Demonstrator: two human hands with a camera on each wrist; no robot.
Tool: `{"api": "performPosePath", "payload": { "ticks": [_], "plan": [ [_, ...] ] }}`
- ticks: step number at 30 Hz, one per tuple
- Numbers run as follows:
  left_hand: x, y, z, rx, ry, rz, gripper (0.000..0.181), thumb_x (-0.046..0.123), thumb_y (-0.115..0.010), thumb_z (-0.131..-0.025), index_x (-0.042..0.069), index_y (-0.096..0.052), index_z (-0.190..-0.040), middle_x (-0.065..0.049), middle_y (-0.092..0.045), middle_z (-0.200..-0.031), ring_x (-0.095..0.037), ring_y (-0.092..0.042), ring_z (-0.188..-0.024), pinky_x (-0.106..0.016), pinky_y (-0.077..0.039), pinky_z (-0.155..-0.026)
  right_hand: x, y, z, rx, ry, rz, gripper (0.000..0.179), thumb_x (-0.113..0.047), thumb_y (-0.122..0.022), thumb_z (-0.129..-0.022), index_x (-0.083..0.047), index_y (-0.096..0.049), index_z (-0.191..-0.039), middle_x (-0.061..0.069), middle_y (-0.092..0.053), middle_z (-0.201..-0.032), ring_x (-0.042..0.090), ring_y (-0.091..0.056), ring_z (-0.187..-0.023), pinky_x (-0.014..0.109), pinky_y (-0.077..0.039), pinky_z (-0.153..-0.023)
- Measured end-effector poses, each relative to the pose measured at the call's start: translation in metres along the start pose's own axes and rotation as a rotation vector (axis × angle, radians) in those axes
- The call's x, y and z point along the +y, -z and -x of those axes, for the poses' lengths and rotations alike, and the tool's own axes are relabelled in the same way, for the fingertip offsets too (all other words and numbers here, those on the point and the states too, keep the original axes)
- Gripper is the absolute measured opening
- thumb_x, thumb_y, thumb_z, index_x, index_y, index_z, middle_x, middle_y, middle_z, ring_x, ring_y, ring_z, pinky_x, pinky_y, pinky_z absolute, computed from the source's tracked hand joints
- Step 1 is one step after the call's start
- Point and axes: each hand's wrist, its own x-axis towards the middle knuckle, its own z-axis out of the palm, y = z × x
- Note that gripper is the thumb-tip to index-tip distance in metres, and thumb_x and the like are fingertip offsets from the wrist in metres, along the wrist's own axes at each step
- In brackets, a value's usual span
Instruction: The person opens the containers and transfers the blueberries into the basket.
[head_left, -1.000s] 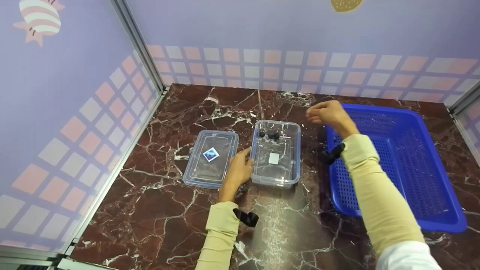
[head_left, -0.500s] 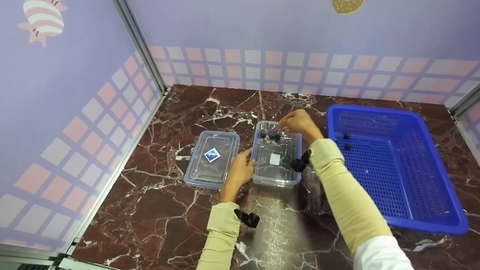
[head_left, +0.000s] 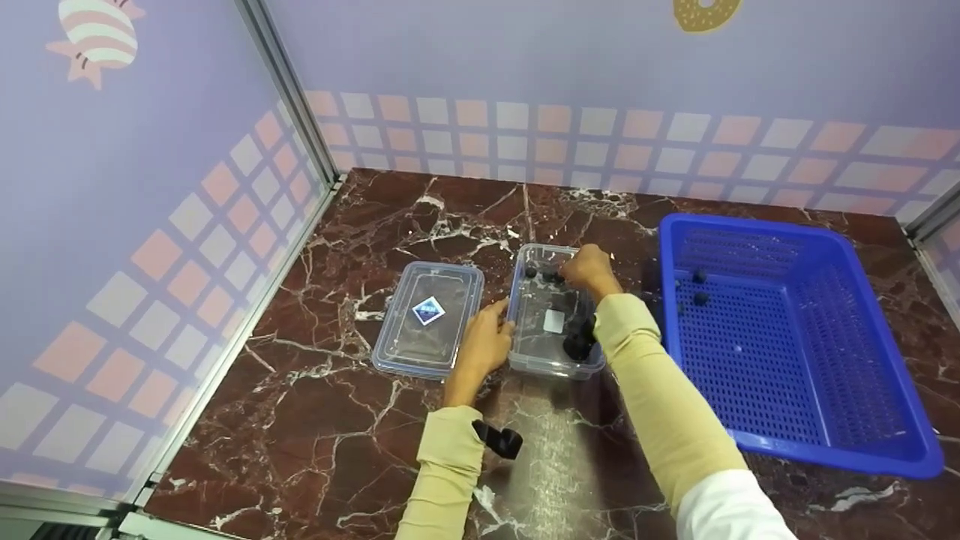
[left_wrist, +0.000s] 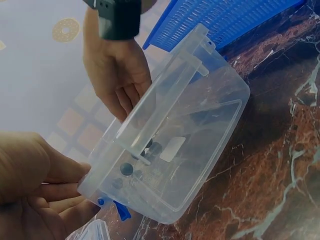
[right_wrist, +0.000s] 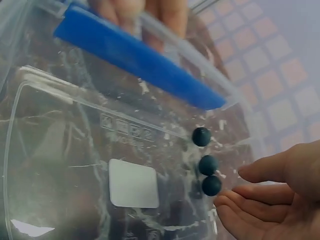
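The clear plastic box [head_left: 534, 345] stands mid-table, with small dark round balls [right_wrist: 201, 136] at its far end. Over that end, my right hand [head_left: 589, 268] reaches down inside the rim. In the right wrist view its thumb and fingers are apart, with fingertips beside the nearest ball and nothing showing between them. My left hand [head_left: 484, 341] touches the box's left side near the blue clip [right_wrist: 140, 62], its fingers outside the wall. A clear lid [head_left: 424, 337] with a blue-and-white diamond label lies left of that hand.
At the right, a large blue perforated basket [head_left: 862, 466] holds a few dark round things [head_left: 700, 298] near its left wall. Patterned panels [head_left: 480, 60] rise at the back and left of the dark marbled table [head_left: 337, 450]. A white label [head_left: 553, 321] shows on the box's bottom.
My right hand has moved left and down, from beside the basket's left rim into the far end of the box. My left hand has stayed at the box's side.
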Motion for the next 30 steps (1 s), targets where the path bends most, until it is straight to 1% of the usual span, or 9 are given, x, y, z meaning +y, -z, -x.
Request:
{"api": "performPosePath", "payload": {
  "ticks": [2, 4, 7, 10, 14, 18, 21, 25, 30],
  "plan": [
    [0.0, -0.001, 0.001, -0.001, 0.001, 0.004, 0.039, 0.003, -0.057, -0.091, -0.005, -0.055, -0.13, -0.022, -0.063, -0.121, -0.032, -0.063, -0.108, -0.042, -0.048, -0.097, 0.001, -0.005, 0.001, 0.051, 0.019, 0.065, 0.011, -0.008, -0.058, -0.077, -0.006, -0.058, -0.066, 0.016, -0.066, -0.075, 0.031, -0.061, -0.074, 0.038, -0.052, -0.07],
    [0.001, -0.001, 0.001, -0.004, 0.003, 0.009, 0.039, 0.004, -0.057, -0.091, -0.005, -0.055, -0.13, -0.022, -0.063, -0.121, -0.032, -0.063, -0.108, -0.042, -0.048, -0.097, 0.001, -0.01, 0.001, 0.096, 0.032, 0.116, 0.013, -0.009, -0.056, -0.078, -0.007, -0.056, -0.065, 0.024, -0.069, -0.088, 0.039, -0.063, -0.087, 0.045, -0.052, -0.08],
    [0.001, -0.003, 0.001, -0.01, 0.006, 0.006, 0.04, 0.004, -0.057, -0.092, -0.005, -0.054, -0.13, -0.021, -0.063, -0.12, -0.031, -0.063, -0.108, -0.042, -0.048, -0.097, 0.002, -0.017, 0.001, 0.134, 0.035, 0.159, 0.015, -0.008, -0.054, -0.079, -0.008, -0.052, -0.063, 0.026, -0.069, -0.099, 0.043, -0.062, -0.1, 0.049, -0.048, -0.09],
    [0.001, -0.004, 0.001, -0.017, 0.012, -0.003, 0.04, 0.005, -0.057, -0.092, -0.004, -0.054, -0.131, -0.02, -0.064, -0.12, -0.031, -0.063, -0.109, -0.042, -0.047, -0.098, 0.003, -0.021, 0.0, 0.125, -0.004, 0.123, 0.012, -0.007, -0.054, -0.08, -0.003, -0.058, -0.069, 0.027, -0.067, -0.106, 0.043, -0.06, -0.107, 0.051, -0.046, -0.094],
    [0.002, -0.004, 0.0, -0.02, 0.012, -0.002, 0.04, 0.005, -0.057, -0.092, -0.003, -0.054, -0.132, -0.019, -0.064, -0.121, -0.03, -0.062, -0.11, -0.041, -0.047, -0.099, 0.004, -0.024, -0.002, 0.113, -0.052, 0.088, 0.019, -0.009, -0.058, -0.082, 0.005, -0.067, -0.089, 0.029, -0.064, -0.112, 0.044, -0.06, -0.108, 0.052, -0.048, -0.093],
    [0.002, -0.003, 0.0, -0.02, 0.017, 0.004, 0.041, 0.005, -0.056, -0.092, -0.003, -0.053, -0.132, -0.019, -0.063, -0.123, -0.03, -0.062, -0.11, -0.041, -0.047, -0.099, 0.003, -0.027, -0.004, 0.108, -0.097, 0.064, 0.026, -0.014, -0.064, -0.082, 0.006, -0.067, -0.099, 0.029, -0.063, -0.116, 0.044, -0.061, -0.107, 0.051, -0.05, -0.09],
    [0.002, -0.002, 0.001, -0.026, 0.026, 0.0, 0.041, 0.006, -0.056, -0.093, -0.002, -0.053, -0.133, -0.02, -0.062, -0.125, -0.031, -0.061, -0.112, -0.041, -0.046, -0.101, 0.002, -0.029, -0.005, 0.113, -0.111, 0.049, 0.031, -0.015, -0.067, -0.081, 0.006, -0.067, -0.103, 0.029, -0.062, -0.117, 0.045, -0.061, -0.107, 0.051, -0.05, -0.089],
    [0.001, -0.001, 0.002, -0.02, 0.001, -0.014, 0.041, 0.005, -0.057, -0.092, -0.003, -0.053, -0.132, -0.02, -0.062, -0.124, -0.031, -0.061, -0.111, -0.042, -0.046, -0.1, 0.001, -0.031, -0.003, 0.12, -0.106, 0.029, 0.03, -0.015, -0.068, -0.081, 0.006, -0.067, -0.102, 0.029, -0.063, -0.116, 0.045, -0.061, -0.107, 0.051, -0.051, -0.088],
    [-0.001, 0.001, 0.0, -0.003, -0.011, -0.016, 0.041, 0.004, -0.057, -0.091, -0.004, -0.054, -0.131, -0.021, -0.063, -0.122, -0.031, -0.062, -0.109, -0.042, -0.047, -0.099, -0.004, -0.031, -0.003, 0.082, -0.117, 0.019, 0.03, -0.015, -0.066, -0.083, 0.005, -0.066, -0.105, 0.028, -0.062, -0.119, 0.044, -0.06, -0.109, 0.05, -0.051, -0.09]
  ]
}}
